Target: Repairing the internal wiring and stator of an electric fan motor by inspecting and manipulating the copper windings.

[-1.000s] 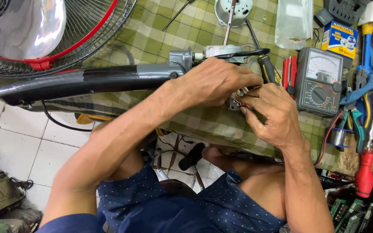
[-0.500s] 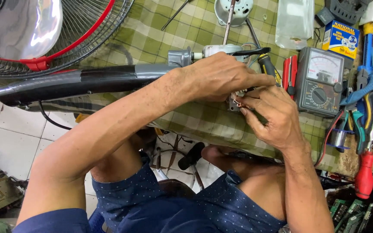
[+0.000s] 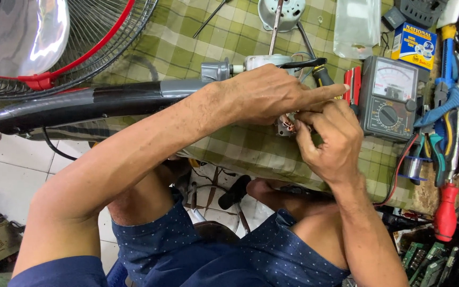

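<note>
My left hand [image 3: 266, 95] and my right hand [image 3: 330, 141] meet over a small motor part with copper windings [image 3: 288, 126] at the front of the green checked table [image 3: 187, 42]. Both hands grip it; most of it is hidden under the fingers. My left forefinger points right, toward the red-handled tool [image 3: 353, 85]. The left forearm crosses a long black and grey fan pole [image 3: 86, 103] that lies on the table.
An analogue multimeter [image 3: 391, 98] lies right of the hands. A fan guard with a red rim [image 3: 54, 48] is far left. A grey motor housing [image 3: 280, 13], a clear bag [image 3: 356, 24], pliers [image 3: 452, 101] and a red screwdriver [image 3: 444, 212] lie around.
My left forefinger has stretched out to the right. The right hand's fingers have shifted slightly on the small part. The fan pole has not moved.
</note>
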